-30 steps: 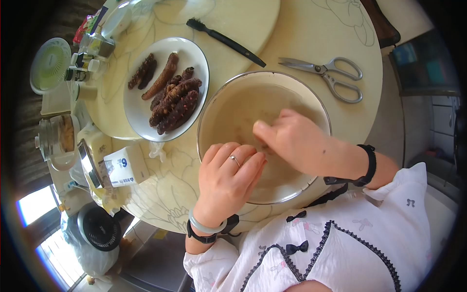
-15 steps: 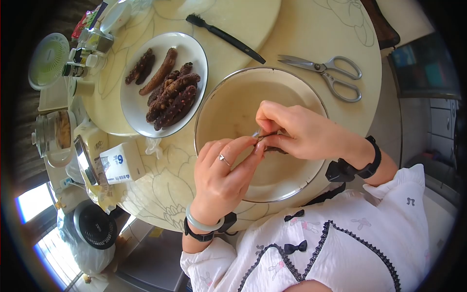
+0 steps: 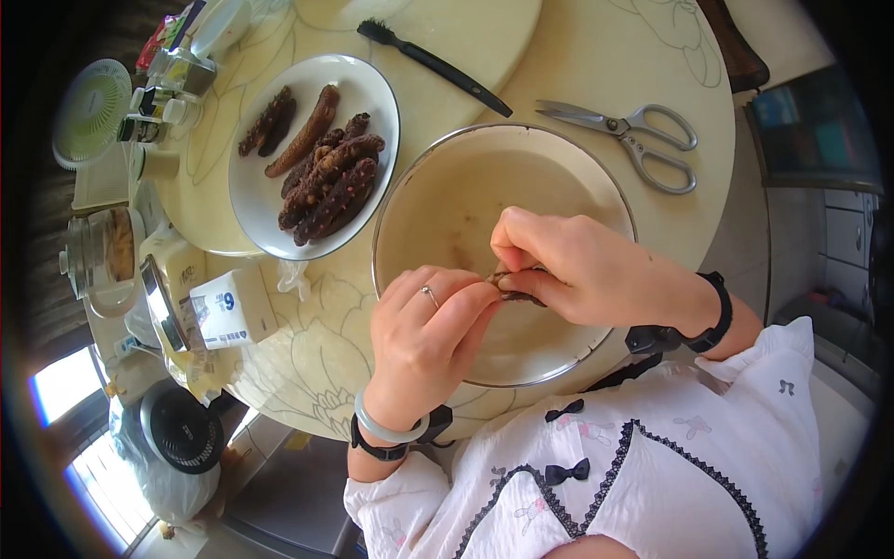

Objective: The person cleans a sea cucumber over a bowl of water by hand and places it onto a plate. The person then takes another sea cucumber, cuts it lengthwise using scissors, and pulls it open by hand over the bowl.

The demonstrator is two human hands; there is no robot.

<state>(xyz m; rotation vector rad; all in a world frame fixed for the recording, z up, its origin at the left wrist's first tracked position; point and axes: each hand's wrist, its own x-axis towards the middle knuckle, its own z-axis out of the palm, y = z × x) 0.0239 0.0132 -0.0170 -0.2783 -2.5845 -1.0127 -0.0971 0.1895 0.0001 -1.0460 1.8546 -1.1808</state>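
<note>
Over a cream enamel basin [image 3: 438, 163] with a little cloudy liquid, both hands meet at a small dark brown piece [image 3: 521, 297]. My left hand [image 3: 426, 326], with a ring and a bracelet, pinches its left end. The thumb and curled fingers of my right hand [image 3: 573, 265] grip it from the right. Most of the piece is hidden by the fingers. Left of the basin, a white plate [image 3: 251, 219] bears several dark, bumpy sea cucumbers [image 3: 326, 186].
A black brush [image 3: 438, 65] lies above the basin, and metal scissors [image 3: 624, 130] lie at its upper right. On the left are a white package [image 3: 231, 309], a glass jar [image 3: 107, 256], small bottles and a green-white lid [image 3: 91, 114].
The fingertips of both hands have closed in on the dark piece, so less of it shows. My right hand has turned and moved slightly down.
</note>
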